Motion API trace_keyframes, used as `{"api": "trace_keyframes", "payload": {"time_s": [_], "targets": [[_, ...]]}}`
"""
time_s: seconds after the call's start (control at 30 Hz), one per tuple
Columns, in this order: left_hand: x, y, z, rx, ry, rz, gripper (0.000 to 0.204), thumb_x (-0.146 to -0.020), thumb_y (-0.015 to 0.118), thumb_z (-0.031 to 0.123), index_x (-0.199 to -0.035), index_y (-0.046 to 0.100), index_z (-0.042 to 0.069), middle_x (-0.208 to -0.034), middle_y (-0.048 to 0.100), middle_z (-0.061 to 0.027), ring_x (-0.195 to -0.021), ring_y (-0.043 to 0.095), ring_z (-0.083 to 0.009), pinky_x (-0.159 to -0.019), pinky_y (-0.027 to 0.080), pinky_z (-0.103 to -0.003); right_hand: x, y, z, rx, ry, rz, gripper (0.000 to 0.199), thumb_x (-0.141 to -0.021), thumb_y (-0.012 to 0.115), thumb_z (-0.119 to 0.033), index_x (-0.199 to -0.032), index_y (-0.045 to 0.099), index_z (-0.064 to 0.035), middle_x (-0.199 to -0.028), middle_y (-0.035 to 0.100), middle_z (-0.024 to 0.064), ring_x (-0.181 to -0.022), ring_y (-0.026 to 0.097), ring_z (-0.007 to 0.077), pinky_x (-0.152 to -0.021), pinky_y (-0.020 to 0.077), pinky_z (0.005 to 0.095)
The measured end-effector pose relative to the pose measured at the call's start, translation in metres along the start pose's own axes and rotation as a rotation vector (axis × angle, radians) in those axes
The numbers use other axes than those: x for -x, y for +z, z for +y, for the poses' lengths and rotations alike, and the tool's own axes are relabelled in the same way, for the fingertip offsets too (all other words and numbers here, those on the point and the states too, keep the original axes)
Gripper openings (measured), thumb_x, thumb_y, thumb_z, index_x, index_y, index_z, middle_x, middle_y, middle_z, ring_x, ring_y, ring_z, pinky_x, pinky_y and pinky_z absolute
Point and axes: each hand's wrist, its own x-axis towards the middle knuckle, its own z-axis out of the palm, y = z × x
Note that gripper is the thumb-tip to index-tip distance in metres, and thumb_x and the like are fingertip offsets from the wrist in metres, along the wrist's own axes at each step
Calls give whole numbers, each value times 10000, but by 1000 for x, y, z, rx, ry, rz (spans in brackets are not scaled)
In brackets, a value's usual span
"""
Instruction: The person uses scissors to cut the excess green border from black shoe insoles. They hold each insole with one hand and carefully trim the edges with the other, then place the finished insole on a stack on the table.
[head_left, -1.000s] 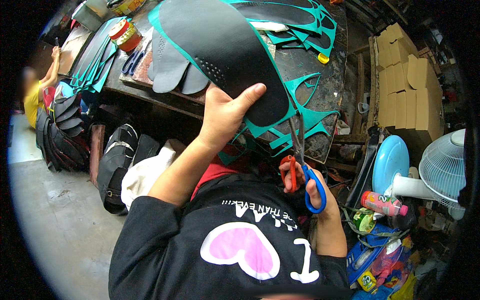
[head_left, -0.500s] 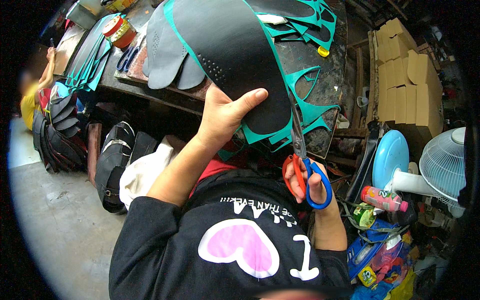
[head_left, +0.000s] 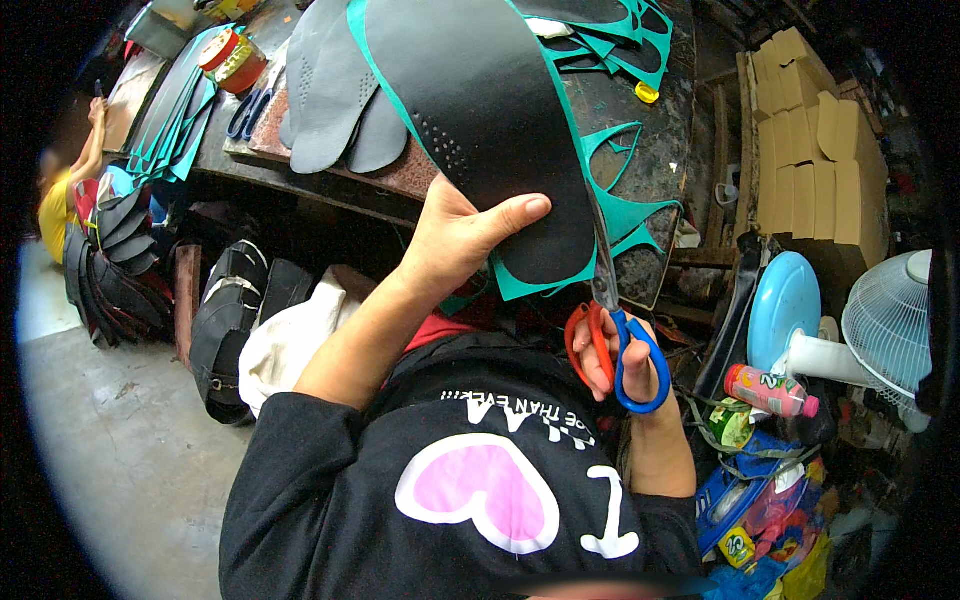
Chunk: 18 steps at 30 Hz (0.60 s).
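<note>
left hand clamping sheet, right hand looped through scissors

This is a workshop (a cluttered one). Grey soles and teal scraps lie on a worn desk, scissors are in use, and cartons stand nearby.

"Where does your view look from?"

"Your head. It's the left of two fisheye cameras you wear side by side, facing down over your black shirt and out across the desk."

"How near does that put you?"

"Close to your left hand and right hand, around mid-view. Your wide lens also reaches the cartons, farther off rightward, and the floor leftward, bending edges toward the dark rim."
</note>
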Motion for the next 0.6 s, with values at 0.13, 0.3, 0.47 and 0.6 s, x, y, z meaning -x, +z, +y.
{"api": "trace_keyframes", "payload": {"time_s": [0.13, 0.3, 0.47, 0.6], "targets": [[6, 5, -5, -61, -67, -104, 412, -804, 725, 85, -1163, 553, -20, -1078, 635, -95, -961, 609, -169, -855, 499, -312, -3, 5, 2, -56, -70, 54, 1006, -624, 429, -884, -1025, 504, 36, -582, 475, -11, -470, 449, 52, -444, 358, 178], [6, 1, -3, 28, -143, -148, 419, -799, 730, 89, -1165, 557, -18, -1070, 637, -89, -962, 610, -170, -860, 495, -319, 0, 3, 1, -57, 5, 30, 1008, -619, 440, -878, -1030, 510, 39, -584, 494, -1, -468, 463, 54, -441, 366, 179], [9, 4, -6, -10, -162, -208, 453, -791, 736, 90, -1186, 542, -17, -1077, 631, -87, -980, 598, -172, -866, 489, -322, -3, 4, 2, -109, -71, 51, 982, -664, 430, -860, -1054, 517, 37, -591, 499, -5, -466, 462, 67, -483, 361, 185], [13, 5, -7, -7, -224, -249, 504, -791, 739, 111, -1221, 510, -16, -1128, 605, -90, -1040, 564, -172, -900, 464, -322, -5, 5, 4, -100, -75, 65, 963, -665, 437, -852, -1016, 525, 39, -526, 476, -7, -431, 449, 71, -443, 357, 188]]}}
